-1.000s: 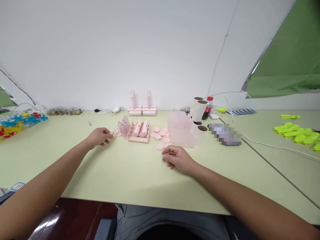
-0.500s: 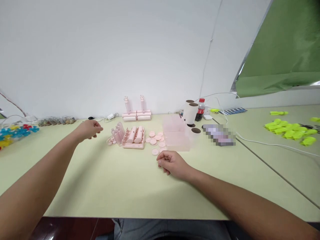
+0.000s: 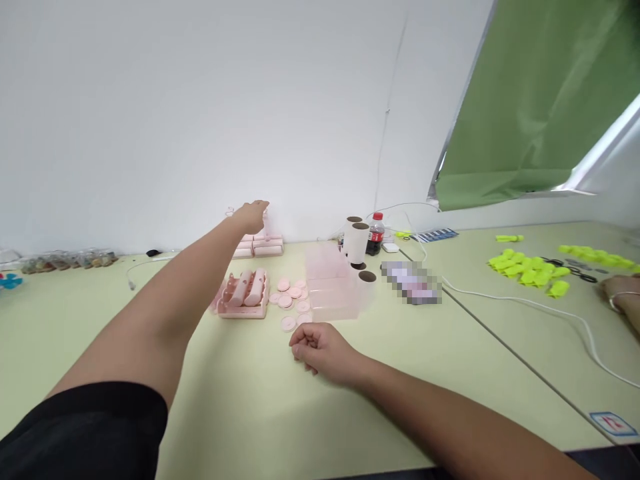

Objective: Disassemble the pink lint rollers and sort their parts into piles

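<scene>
My left hand (image 3: 253, 216) is stretched out to the back, over an upright pink tube (image 3: 267, 223) near the wall. Its fingers are mostly hidden, so whether they grip the tube does not show. Below that tube lie pink blocks (image 3: 269, 247). My right hand (image 3: 323, 350) rests on the table with its fingers curled and nothing visible in them. Just beyond it are several pink discs (image 3: 285, 302) and a translucent pink box (image 3: 333, 300). A notched pink tray (image 3: 243, 313) holds pink cylinders (image 3: 256, 288); my left forearm partly hides things beside it.
White cardboard tubes (image 3: 357, 244) and a cola bottle (image 3: 376, 235) stand behind the box. A blurred flat item (image 3: 413, 282), a white cable (image 3: 525, 293) and yellow-green pieces (image 3: 530, 268) lie to the right. Another person's hand (image 3: 623, 297) is at the right edge.
My left hand has gone from the table's left side, right and away, to the upright pink tube. The view has turned right, and another person's hand has appeared. My right hand stays curled.
</scene>
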### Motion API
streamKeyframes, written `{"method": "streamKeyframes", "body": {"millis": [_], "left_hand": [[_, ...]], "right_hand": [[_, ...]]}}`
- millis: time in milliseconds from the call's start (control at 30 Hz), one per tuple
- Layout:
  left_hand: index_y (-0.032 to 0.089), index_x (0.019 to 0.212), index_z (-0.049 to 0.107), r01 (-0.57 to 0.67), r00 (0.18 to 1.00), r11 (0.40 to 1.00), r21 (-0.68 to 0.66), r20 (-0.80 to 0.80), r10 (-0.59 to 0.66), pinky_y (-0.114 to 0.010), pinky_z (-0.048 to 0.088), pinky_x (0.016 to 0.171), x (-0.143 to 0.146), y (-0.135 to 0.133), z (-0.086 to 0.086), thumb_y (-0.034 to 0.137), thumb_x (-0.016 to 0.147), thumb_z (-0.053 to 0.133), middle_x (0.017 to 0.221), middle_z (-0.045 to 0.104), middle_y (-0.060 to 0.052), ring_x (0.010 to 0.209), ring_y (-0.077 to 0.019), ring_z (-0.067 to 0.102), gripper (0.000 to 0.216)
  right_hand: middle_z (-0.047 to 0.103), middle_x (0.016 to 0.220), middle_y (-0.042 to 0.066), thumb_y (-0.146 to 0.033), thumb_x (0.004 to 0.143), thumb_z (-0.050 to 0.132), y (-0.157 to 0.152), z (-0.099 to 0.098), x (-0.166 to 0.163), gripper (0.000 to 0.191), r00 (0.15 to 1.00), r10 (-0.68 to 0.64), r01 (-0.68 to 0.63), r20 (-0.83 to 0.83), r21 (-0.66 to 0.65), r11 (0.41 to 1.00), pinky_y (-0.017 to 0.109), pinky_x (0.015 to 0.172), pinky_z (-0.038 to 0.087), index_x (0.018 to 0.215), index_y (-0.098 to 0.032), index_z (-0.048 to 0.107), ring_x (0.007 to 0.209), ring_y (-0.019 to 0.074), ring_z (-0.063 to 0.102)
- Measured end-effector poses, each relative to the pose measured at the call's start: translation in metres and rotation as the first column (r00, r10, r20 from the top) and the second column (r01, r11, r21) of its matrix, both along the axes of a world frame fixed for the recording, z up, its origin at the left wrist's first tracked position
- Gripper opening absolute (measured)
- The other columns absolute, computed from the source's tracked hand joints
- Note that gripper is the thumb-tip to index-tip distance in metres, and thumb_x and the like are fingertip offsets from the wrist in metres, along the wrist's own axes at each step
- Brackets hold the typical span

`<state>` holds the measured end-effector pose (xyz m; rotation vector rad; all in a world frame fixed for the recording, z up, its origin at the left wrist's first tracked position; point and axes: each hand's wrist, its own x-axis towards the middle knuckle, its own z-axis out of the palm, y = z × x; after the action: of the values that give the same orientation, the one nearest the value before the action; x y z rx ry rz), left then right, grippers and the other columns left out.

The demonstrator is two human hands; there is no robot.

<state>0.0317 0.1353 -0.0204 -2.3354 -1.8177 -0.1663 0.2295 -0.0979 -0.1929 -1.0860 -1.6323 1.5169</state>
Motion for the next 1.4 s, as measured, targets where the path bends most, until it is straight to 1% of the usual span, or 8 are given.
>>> {"method": "streamKeyframes", "body": {"millis": [200,433,633,833,933,1233,1300,1400], "left_hand": [[0.014,0.149,0.034,-0.027,0.999,0.999,-0.042,-0.021,0.026,-0.038,0.042,0.1,-0.001,0.033,-0.003,0.03,0.089,0.047,0.15,0.043,-0.017,0.128,-0.0313,0.049,0.063],[0.018,0.104,0.071,0.048,0.998,0.998,0.04,-0.033,-0.047,-0.028,0.047,0.077,-0.006,0.011,-0.005,0.03,0.089,0.042,0.11,0.072,-0.01,0.1,-0.0252,0.065,0.035],[0.021,0.096,0.072,0.154,0.986,0.946,0.284,0.008,-0.164,-0.031,0.046,0.071,-0.018,-0.047,0.025,0.031,0.087,0.043,0.107,0.072,-0.007,0.092,-0.0247,0.066,0.032],[0.022,0.083,0.07,0.0,0.793,0.763,0.646,0.464,-0.393,-0.026,0.047,0.058,-0.028,-0.156,0.043,0.034,0.087,0.054,0.067,0.068,-0.001,0.06,-0.0141,0.062,0.021],[0.02,0.079,0.069,0.002,0.654,0.774,0.633,0.585,-0.48,-0.025,0.047,0.052,-0.026,-0.199,0.027,0.037,0.087,0.059,0.059,0.064,0.001,0.053,-0.0123,0.059,0.02],[0.02,0.104,0.065,0.079,0.096,0.928,0.365,0.924,-0.371,-0.027,0.052,0.058,-0.009,-0.216,-0.049,0.051,0.075,0.072,0.079,0.068,-0.002,0.062,-0.0145,0.064,0.043],[0.021,0.115,0.063,0.255,0.082,0.931,0.26,0.954,-0.289,-0.03,0.053,0.066,0.0,-0.213,-0.068,0.052,0.07,0.075,0.092,0.07,-0.006,0.076,-0.0187,0.066,0.056],[0.021,0.107,0.069,0.433,0.245,0.896,0.093,0.945,-0.217,-0.032,0.05,0.081,0.015,-0.215,-0.092,0.047,0.073,0.074,0.107,0.07,-0.009,0.096,-0.0242,0.065,0.043]], "right_hand": [[0.054,0.063,-0.004,-0.019,0.076,0.062,0.001,0.001,0.002,0.005,1.0,0.017,-0.017,0.008,-0.015,1.0,0.02,0.047,0.042,0.08,-0.016,0.062,0.052,0.0078,0.05],[0.054,0.065,-0.004,-0.02,0.08,0.061,-0.001,0.007,0.007,0.005,0.998,0.04,-0.042,0.039,0.049,0.998,0.019,0.05,0.04,0.082,-0.017,0.064,0.055,0.0074,0.048],[0.055,0.071,-0.002,-0.025,0.083,0.061,0.002,0.019,0.014,0.01,0.999,-0.038,0.038,-0.002,0.159,0.987,0.02,0.05,0.041,0.088,-0.017,0.064,0.059,0.0087,0.05],[0.054,0.12,0.01,-0.04,0.085,0.063,0.005,0.025,0.018,0.056,0.968,-0.193,0.226,-0.163,0.216,0.95,0.024,0.049,0.049,0.135,-0.024,0.045,0.07,0.0117,0.056],[0.041,0.138,0.012,-0.044,0.08,0.07,0.006,0.027,0.02,0.08,0.923,-0.237,0.329,-0.302,0.307,0.893,0.025,0.054,0.053,0.146,-0.032,0.025,0.088,0.0157,0.058],[0.055,0.077,0.001,-0.052,0.079,0.069,0.006,0.031,0.027,0.042,0.9,-0.24,0.362,-0.363,0.317,0.877,0.025,0.047,0.047,0.101,-0.019,0.054,0.066,0.0157,0.054],[0.056,0.078,0.002,-0.053,0.078,0.068,0.004,0.032,0.026,0.042,0.892,-0.25,0.377,-0.376,0.315,0.871,0.026,0.048,0.048,0.101,-0.02,0.054,0.068,0.0169,0.056],[0.059,0.083,0.003,-0.049,0.079,0.069,0.001,0.032,0.022,0.042,0.92,-0.188,0.305,-0.344,0.326,0.895,0.028,0.056,0.051,0.106,-0.02,0.055,0.071,0.0169,0.057]]}}
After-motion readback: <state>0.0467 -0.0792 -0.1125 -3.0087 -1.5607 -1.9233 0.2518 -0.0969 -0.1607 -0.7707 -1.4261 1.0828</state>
